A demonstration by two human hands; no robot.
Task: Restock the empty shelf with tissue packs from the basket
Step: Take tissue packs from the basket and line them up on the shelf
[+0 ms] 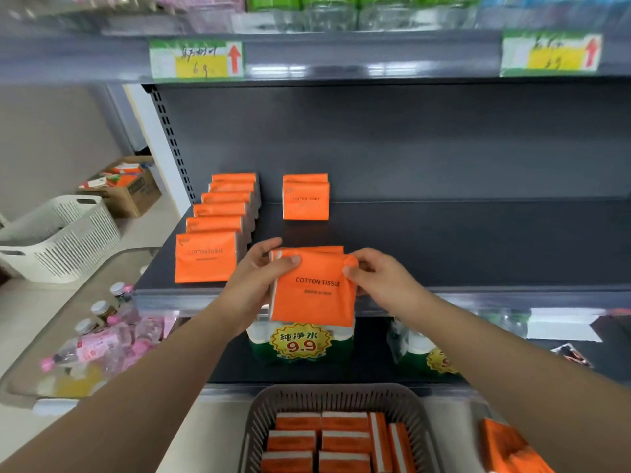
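Centre of frame: left hand (254, 278) and right hand (379, 281) both on one orange plastic-wrapped tissue pack (314, 291), printed "COTTON TISSUE", face to camera, roughly upright.
Left grip: thumb over the top left corner, fingers behind the pack.
Right grip: pinching the top right corner, wrapper bunched there.
A second orange edge shows behind the pack's top; can't tell if that's another pack.
The pack sits at the front edge of the dark grey metal shelf (461, 247), its lower half overlapping the shelf lip. Can't tell if it touches the shelf.

On the shelf, left of centre: row of orange packs (218, 230) standing front to back, near the left hand.
Further back, mid-frame: short stack of orange packs (305, 199), well apart from the held one.

Bottom centre: grey slotted plastic basket (259, 414) with more orange packs (321, 442) lying packed side by side.
The lower shelf, just under the held pack, holds a green-wrapped bundle with a yellow "9.9" sticker (302, 343).
Left edge: white slotted plastic basket (65, 233), with a cardboard box (126, 192) behind it.
Lower left: pink-labelled bottles (112, 336).
Top: blurred price tags (196, 59) on the upper shelf rail.
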